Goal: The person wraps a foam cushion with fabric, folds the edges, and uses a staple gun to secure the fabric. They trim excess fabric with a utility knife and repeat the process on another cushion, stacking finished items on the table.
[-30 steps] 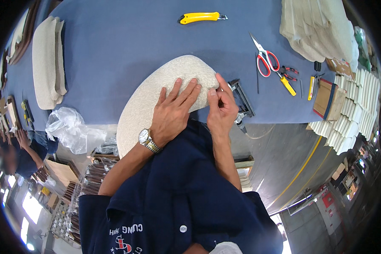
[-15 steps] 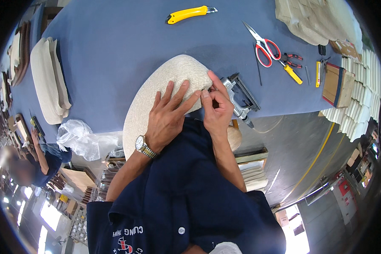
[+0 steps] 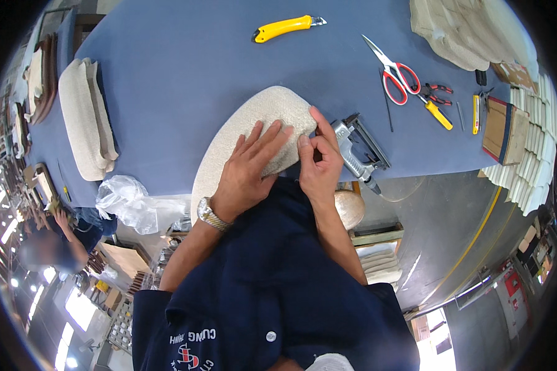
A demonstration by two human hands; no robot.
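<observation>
L hand (image 3: 246, 176) flat on beige upholstered pad (image 3: 254, 133) at blue counter (image 3: 185, 68) edge; R hand (image 3: 320, 162) grip pinches pad's fabric edge, grey staple gun (image 3: 358, 151) just beside.

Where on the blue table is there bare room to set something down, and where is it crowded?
The widest bare patch of the blue table lies between the stacked cream pads, the yellow utility knife and the cream cushion under both hands. A narrower strip runs between knife and red-handled scissors. The right end is crowded: staple gun, pliers, fabric pile.
</observation>
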